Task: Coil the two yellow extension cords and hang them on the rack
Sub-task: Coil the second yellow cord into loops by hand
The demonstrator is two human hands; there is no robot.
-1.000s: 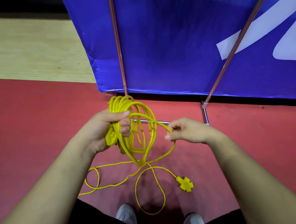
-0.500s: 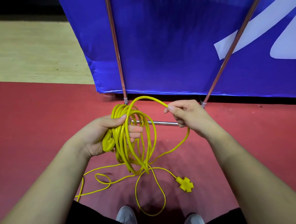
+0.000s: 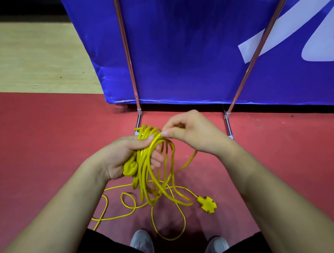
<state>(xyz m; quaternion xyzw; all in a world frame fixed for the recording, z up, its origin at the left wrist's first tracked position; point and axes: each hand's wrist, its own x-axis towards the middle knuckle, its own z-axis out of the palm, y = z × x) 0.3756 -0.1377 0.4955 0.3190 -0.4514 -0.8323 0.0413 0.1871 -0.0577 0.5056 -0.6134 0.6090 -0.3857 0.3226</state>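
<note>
My left hand (image 3: 123,156) grips the floppy, light yellow extension cord coil (image 3: 145,176) mid-frame; right hand (image 3: 193,133) seemingly pinches one strand (image 3: 191,158).

A: State of left hand (image 3: 121,156)?
B: Grips coiled yellow extension cord (image 3: 145,176), plug (image 3: 130,168) against palm.
A: And right hand (image 3: 193,131)?
B: Pinches one strand just beside left thumb. Socket end (image 3: 206,204) lies on red floor (image 3: 49,149) below both hands.

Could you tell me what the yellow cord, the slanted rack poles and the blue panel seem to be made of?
The yellow extension cord looks plastic- or rubber-jacketed, smooth: it bends in soft loops. The thin slanted rack poles look like polished metal tube, with bright glints. The blue printed panel seems fabric or plastic sheet, creased at its corner.
</note>
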